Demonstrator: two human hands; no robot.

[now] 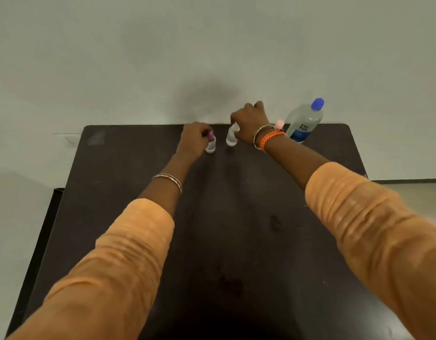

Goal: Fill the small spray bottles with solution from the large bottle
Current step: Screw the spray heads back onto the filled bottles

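Note:
Near the far edge of the dark table [212, 229] stand small clear spray bottles. My left hand [193, 138] grips the purple-capped small bottle [211, 146] at its top. To its right, my right hand [249, 121] holds the top of a second small clear bottle [231, 138]. A third small bottle with a pink cap [279, 124] peeks out behind my right wrist. The large clear bottle [304, 122] with a blue cap and blue label stands upright at the far right, apart from both hands.
A pale wall rises right behind the table's far edge. A lower black surface [52, 204] shows along the table's left side. Faint dark stains mark the table's middle and front.

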